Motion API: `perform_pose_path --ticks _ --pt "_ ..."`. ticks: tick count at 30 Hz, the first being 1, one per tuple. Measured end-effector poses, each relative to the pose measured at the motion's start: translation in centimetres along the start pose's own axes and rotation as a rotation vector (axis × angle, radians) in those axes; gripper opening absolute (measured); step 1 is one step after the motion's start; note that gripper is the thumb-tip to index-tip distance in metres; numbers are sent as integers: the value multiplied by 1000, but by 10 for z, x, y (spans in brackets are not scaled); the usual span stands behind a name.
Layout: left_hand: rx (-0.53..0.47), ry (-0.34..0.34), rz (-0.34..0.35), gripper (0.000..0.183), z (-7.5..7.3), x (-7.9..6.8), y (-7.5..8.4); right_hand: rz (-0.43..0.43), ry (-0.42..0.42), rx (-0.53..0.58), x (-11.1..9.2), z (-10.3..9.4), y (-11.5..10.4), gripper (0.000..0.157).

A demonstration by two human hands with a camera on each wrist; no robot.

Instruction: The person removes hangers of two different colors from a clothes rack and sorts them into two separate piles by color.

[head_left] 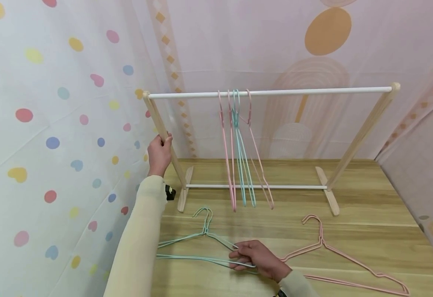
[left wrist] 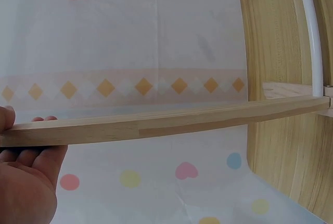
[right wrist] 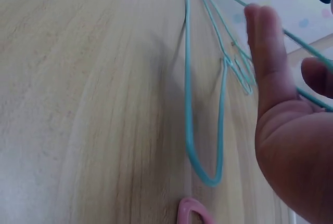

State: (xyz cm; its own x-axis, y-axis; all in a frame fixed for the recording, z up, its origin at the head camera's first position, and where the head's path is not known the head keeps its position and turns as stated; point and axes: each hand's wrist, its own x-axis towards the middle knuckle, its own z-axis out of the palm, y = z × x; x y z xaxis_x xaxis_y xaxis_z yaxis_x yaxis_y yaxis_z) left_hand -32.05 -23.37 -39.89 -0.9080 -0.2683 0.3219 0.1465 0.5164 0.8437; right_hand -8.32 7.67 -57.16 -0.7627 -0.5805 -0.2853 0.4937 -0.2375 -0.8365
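My left hand [head_left: 159, 154] grips the left post [head_left: 178, 165] of a small wooden clothes rack; the left wrist view shows fingers and thumb around that post [left wrist: 156, 124]. Low at the front, my right hand [head_left: 261, 258] pinches the right end of a light-green wire hanger [head_left: 220, 240]. In the right wrist view, this hanger [right wrist: 302, 43] passes between thumb and fingers, while another green hanger [right wrist: 188, 104] lies below it on the wooden tabletop. Pink hangers [head_left: 353, 258] lie together just right of my right hand. Part of the green hangers is hidden behind my left sleeve.
Pink hangers [head_left: 226, 156] and green hangers [head_left: 247, 173] hang from the rack's white top rail [head_left: 313, 91], left of its middle. The right post [head_left: 361, 136] stands on a wooden foot [head_left: 327, 192]. Patterned curtains [head_left: 71, 123] enclose the table [head_left: 368, 231] at left, back and right.
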Motion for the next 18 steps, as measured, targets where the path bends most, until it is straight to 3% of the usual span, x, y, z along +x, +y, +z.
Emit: perform_pose_path --ticks 6,18 --pt "-1 5 13 33 0 0 0 -28 79 -83 0 1 2 43" --pt "-11 -10 -12 33 -1 1 1 -154 162 -589 -12 -1 -9 38"
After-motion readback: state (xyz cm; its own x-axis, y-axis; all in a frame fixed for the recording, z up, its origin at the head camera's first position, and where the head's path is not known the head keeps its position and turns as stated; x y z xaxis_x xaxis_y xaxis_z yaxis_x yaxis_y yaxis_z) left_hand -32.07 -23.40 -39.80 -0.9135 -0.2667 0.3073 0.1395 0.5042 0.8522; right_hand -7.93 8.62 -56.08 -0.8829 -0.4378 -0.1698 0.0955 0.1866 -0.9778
